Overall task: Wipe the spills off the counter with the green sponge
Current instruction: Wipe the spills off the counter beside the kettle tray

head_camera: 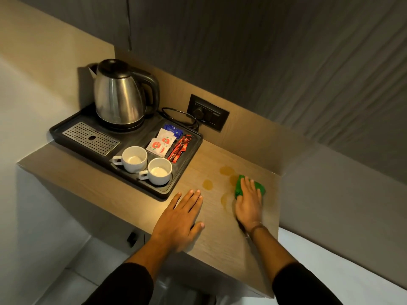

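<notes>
A green sponge (259, 187) lies on the wooden counter (220, 243) at the right, and my right hand (248, 202) presses flat on top of it, fingers covering most of it. Amber spills mark the counter around it: one puddle (226, 170) just behind the sponge, a round one (207, 184) to its left, and a fainter ring (225, 199) beside my right thumb. My left hand (180, 219) rests palm down on the counter, fingers together and straight, holding nothing, just left of the spills.
A black tray (176, 188) fills the counter's left part with a steel kettle (119, 95), two white cups (134, 158) (159, 170), sachets (163, 143) and a metal drip grid (91, 137). A wall socket (208, 112) with the kettle's plug sits behind. The counter's front edge is near my wrists.
</notes>
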Demonstrator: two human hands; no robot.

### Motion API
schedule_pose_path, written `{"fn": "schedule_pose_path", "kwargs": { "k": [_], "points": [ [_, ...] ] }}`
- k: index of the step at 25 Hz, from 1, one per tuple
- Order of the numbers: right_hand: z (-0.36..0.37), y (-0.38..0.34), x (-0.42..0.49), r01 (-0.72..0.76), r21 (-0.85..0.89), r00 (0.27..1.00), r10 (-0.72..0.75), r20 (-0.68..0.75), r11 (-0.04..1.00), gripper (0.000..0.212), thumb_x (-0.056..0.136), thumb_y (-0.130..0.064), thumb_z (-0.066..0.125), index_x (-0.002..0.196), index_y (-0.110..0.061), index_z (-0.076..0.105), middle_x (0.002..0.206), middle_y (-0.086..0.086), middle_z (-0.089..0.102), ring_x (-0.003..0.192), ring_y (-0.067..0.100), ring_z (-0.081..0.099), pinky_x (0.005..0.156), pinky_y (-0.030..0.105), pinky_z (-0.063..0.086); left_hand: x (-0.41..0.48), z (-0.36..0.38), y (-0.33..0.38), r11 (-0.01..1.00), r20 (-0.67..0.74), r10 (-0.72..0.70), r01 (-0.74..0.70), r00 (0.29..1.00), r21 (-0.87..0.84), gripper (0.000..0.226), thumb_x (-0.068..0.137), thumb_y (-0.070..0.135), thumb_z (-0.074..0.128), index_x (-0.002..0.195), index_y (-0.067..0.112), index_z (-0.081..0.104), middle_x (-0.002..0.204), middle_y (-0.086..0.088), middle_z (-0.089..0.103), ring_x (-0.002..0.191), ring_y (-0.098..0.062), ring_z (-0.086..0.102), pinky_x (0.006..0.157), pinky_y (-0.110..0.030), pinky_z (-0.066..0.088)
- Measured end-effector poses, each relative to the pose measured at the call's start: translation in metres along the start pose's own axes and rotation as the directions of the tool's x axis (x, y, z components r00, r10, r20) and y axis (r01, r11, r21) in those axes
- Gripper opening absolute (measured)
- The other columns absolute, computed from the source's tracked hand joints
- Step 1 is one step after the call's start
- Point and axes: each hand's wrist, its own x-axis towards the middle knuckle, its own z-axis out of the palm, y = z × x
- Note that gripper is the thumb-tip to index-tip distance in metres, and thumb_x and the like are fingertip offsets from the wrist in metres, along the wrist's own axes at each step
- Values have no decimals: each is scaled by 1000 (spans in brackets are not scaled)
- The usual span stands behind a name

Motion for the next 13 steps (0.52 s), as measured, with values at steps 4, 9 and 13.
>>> {"fn": "schedule_pose_path", "kwargs": {
  "k": [4,9,13],
  "points": [
    [8,30,-35,252,7,963,-252,97,968,71,95,-9,41,160,-29,22,170,-10,16,159,8,7,131,49,9,-1,0,0,1000,-2,-11,11,1000,-10,76,106,60,24,166,18,4,177,-3,2,160,-18,-8,131,-50,2],
    [-7,16,48,26,-19,1000,-26,5,999,65,96,1,49,158,-9,31,169,10,26,158,29,17,129,53,10,-1,0,2,1000,-1,-16,16,1000,-11,75,106,61,23,166,19,5,177,-2,2,160,-18,-8,130,-51,4],
    [14,-16,52,246,29,962,-248,114,969,69,95,3,48,159,-16,30,170,4,23,160,23,13,131,48,6,0,0,1,999,-3,-23,23,1000,-24,74,106,62,23,166,20,6,177,-1,2,160,-17,-7,130,-50,3]
  ]
}}
